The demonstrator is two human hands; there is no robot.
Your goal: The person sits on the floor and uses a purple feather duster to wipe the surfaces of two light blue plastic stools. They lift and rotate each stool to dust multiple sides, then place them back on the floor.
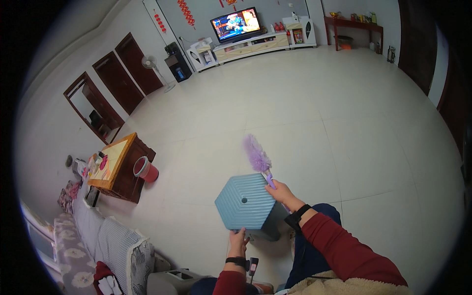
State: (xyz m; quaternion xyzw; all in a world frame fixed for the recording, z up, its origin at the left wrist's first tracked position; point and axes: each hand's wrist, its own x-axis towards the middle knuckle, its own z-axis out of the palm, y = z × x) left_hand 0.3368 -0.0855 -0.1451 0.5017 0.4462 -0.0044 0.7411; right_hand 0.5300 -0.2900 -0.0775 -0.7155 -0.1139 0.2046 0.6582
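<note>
A blue hexagonal plastic stool (243, 212) with a ribbed top and a small central hole stands tilted in view on the floor before me. My left hand (239, 241) grips the stool's near edge, thumb on the rim and fingers underneath. In my right hand (282, 192) is the purple handle of a fluffy duster (257, 155). The duster's lilac head points away from me, beyond the stool's far right side. My right hand is beside the stool's right edge; whether it touches the stool I cannot tell.
To the left are a sofa (114, 236), a wooden table (118, 158) with clutter and a pink bin (147, 169). A grey plastic object (173, 282) is near my legs. A TV cabinet (254, 48), standing fan (149, 62) and red side table (354, 24) line the far walls.
</note>
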